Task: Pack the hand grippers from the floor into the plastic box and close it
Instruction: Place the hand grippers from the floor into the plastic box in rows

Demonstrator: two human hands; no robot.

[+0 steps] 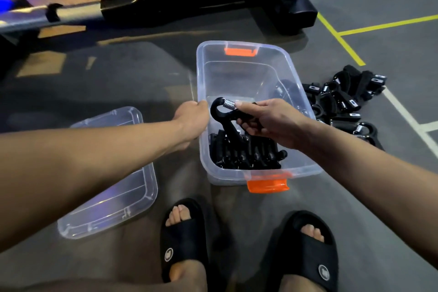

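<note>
Over the box (246,54), the right hand (272,121) is holding a gripper (227,114); the left hand (192,118) is pinching its rim. Some are packed, the pile (343,102) and lid (113,173) are waiting.

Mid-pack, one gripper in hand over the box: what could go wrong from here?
1. The black hand grippers already in the clear plastic box are bunched at its near end; heaping more there might stop the lid seating.
2. The right hand holds the black spring gripper in a loose-looking grip; it may snag on the stack.
3. The clear lid lies by the left black slipper, easily stepped on.
</note>
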